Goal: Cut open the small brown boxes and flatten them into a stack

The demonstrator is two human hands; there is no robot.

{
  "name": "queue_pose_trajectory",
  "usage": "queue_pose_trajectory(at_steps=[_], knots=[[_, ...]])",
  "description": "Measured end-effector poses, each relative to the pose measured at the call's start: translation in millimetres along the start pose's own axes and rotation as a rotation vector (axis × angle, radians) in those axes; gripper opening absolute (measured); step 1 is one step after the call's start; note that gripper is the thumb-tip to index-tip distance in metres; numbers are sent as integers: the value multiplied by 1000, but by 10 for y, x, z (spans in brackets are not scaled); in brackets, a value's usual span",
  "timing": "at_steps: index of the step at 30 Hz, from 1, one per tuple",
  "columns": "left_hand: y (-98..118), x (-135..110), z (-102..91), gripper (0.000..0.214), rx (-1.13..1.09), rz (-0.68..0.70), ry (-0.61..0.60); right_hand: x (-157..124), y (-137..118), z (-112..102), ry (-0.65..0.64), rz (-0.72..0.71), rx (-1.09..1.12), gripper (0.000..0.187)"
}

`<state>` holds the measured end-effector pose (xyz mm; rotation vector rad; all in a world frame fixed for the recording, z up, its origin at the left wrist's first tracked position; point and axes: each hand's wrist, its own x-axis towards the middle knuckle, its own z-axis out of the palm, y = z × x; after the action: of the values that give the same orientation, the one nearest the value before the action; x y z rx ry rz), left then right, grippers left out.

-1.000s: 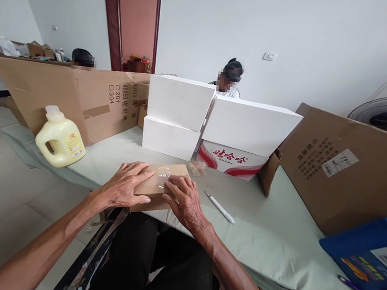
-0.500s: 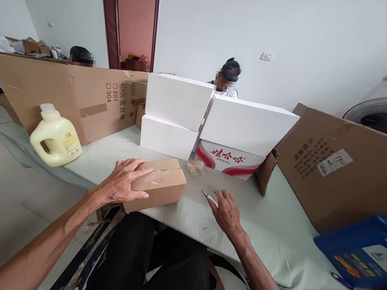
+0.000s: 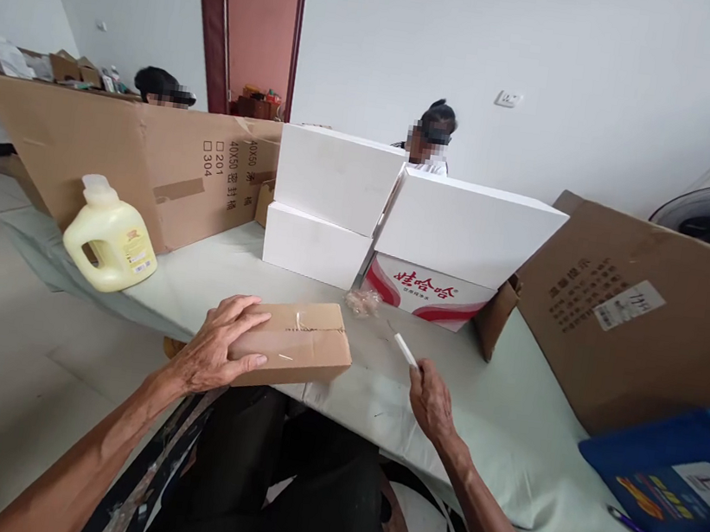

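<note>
My left hand [image 3: 222,343] lies over the left end of a small brown cardboard box [image 3: 312,343], fingers on its top and thumb along the near side, holding it at the table's front edge. Along the box top runs a ragged slit, with bits of clear tape sticking up. My right hand [image 3: 433,398] is closed round the white handle of a slim craft knife [image 3: 405,349]; its thin tip points forward and left, apart from the box. A crumpled clear plastic wad [image 3: 363,302] lies on the table beyond the box.
White boxes [image 3: 324,249] and a red-printed carton [image 3: 426,293] are stacked at the back. A yellow jug [image 3: 111,238] stands left, by a large cardboard panel [image 3: 189,183]. On the right are another panel [image 3: 624,310], a blue jug [image 3: 662,468] and a purple pen [image 3: 648,527]. Two people sit beyond.
My right hand has closed round the knife and turned it, so more of the white handle shows. The cardboard box has turned slightly under my left hand. The view has shifted a little.
</note>
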<state>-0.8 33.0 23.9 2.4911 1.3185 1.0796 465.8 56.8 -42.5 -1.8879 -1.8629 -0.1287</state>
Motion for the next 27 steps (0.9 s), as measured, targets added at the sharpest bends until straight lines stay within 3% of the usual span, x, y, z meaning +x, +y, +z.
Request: queue_pose_trajectory(at_steps=[3,7,10,19,22,24,27], knots=[[33,-47,39,45,-57,26,27,-5,-433,-350,55,-61,252,35],[57,-115,94,41,-115,27,130,-52,-1103,-800,-51,-444,374,35],[79,-173,121,38,-134,26,180,-65,-1412,-957,-103,-633,330,33],[156,-236,152,9,-118,150,270,17,-1584,-1043,-147,-772,178,35],[175,-267,162,5,-94,182,241,9,-1576,-1015,-165,-774,175,37],[194,-306,158,20,-58,182,144,4,-1566,-975,-184,-762,185,39],[223,-371,134,76,24,146,-57,10,-1556,-916,-196,-732,219,41]])
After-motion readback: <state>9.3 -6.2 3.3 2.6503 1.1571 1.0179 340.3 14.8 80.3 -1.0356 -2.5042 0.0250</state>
